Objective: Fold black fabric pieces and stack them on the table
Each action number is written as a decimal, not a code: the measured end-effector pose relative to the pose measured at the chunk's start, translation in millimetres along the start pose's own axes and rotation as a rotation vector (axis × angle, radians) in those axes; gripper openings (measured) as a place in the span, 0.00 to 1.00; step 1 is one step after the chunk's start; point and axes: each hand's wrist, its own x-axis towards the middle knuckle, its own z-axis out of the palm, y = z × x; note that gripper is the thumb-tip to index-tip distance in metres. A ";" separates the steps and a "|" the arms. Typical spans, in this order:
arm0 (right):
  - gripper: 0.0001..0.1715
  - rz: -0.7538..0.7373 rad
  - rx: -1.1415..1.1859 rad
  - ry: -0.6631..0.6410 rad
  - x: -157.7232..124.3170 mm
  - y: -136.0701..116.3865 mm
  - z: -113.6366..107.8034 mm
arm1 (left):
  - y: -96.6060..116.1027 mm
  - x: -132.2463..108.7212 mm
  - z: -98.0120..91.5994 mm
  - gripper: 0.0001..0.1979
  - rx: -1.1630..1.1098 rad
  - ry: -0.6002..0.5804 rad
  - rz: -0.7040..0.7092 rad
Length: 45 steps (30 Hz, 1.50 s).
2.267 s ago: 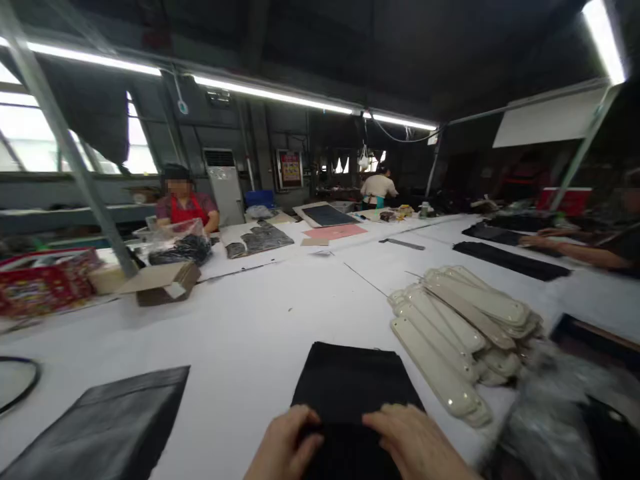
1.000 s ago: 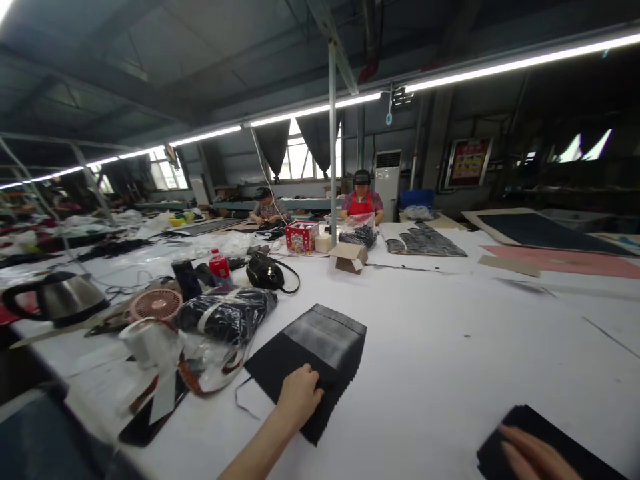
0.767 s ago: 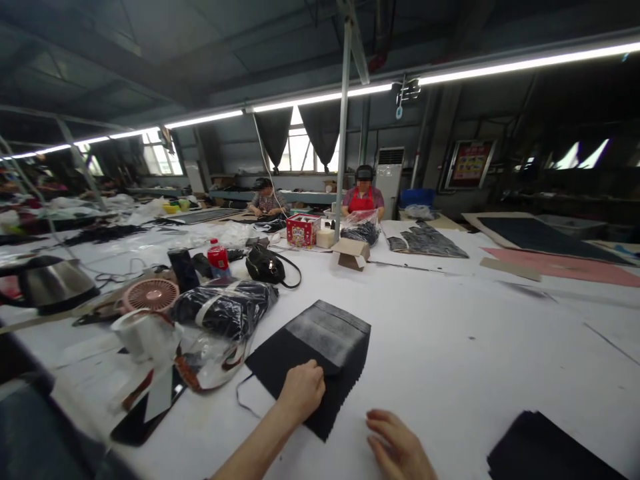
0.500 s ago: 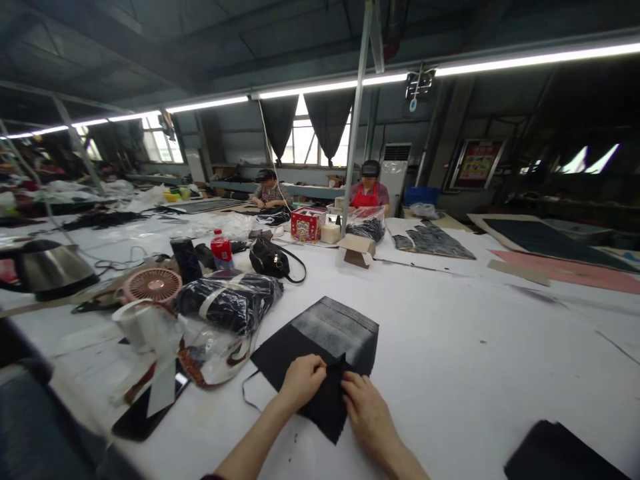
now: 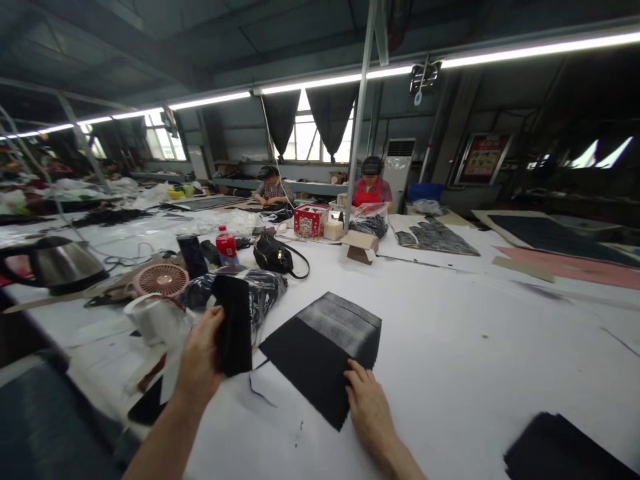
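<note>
My left hand [image 5: 200, 353] grips a black fabric piece [image 5: 233, 325], raised above the left side of the white table. On the table in front of me lies a stack of black fabric pieces [image 5: 310, 360], its far part faded grey. My right hand [image 5: 369, 405] rests with fingers stretched out on the stack's right edge. A thin dark strip [image 5: 261, 393] trails from the stack's left corner. Another dark fabric pile [image 5: 565, 447] sits at the lower right, apart from both hands.
At the left stand a plastic-wrapped bundle [image 5: 267, 293], a pink fan [image 5: 163, 280], a steel kettle [image 5: 70, 263] and a red-capped bottle [image 5: 227, 247]. Behind the stack are a black handbag [image 5: 273, 255] and an open cardboard box [image 5: 360, 247]. Two people sit across the table near a metal post [image 5: 361, 120].
My left hand has lifted a black fabric piece off the stack and carried it left. My right hand has stayed by the stack's right edge, its fingers now flatter.
</note>
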 end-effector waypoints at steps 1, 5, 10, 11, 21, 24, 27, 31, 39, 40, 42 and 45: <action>0.14 0.066 0.133 -0.007 -0.4 0.1 -6.6 | -3.6 -17.3 11.2 0.12 0.083 -0.086 -0.020; 0.24 0.344 0.558 -0.140 -13.9 12.8 -57.5 | -58.1 -113.4 59.7 0.12 0.453 -0.553 0.083; 0.34 0.627 1.004 -0.365 -64.7 48.0 -135.8 | -133.6 -223.4 91.7 0.08 0.498 -1.266 0.223; 0.33 0.631 0.984 -0.360 -76.3 54.2 -146.3 | -142.5 -232.6 94.2 0.09 0.536 -1.343 0.274; 0.13 0.573 0.248 -0.082 -97.3 85.3 -134.1 | -176.4 -221.3 111.2 0.18 1.188 -1.311 0.604; 0.11 0.524 0.055 0.052 -96.9 79.6 -118.3 | -178.0 -224.8 110.1 0.14 1.203 -1.315 0.630; 0.14 0.496 -0.076 0.139 -105.5 69.9 -105.4 | -178.2 -221.0 111.3 0.13 1.166 -1.334 0.637; 0.16 0.327 -0.310 0.241 -117.5 63.8 -91.0 | -179.0 -212.0 117.3 0.13 1.178 -1.390 0.650; 0.22 0.054 -0.581 0.320 -126.7 68.2 -74.7 | -189.1 -203.6 124.9 0.25 1.244 -1.392 0.723; 0.22 0.049 -0.584 0.312 -127.0 68.3 -74.5 | -190.2 -202.2 125.0 0.24 1.254 -1.389 0.727; 0.22 0.041 -0.582 0.296 -127.5 68.3 -74.3 | -191.6 -199.5 124.7 0.23 1.259 -1.382 0.727; 0.22 0.025 -0.573 0.290 -127.6 68.0 -74.1 | -192.8 -196.5 123.1 0.22 1.241 -1.375 0.716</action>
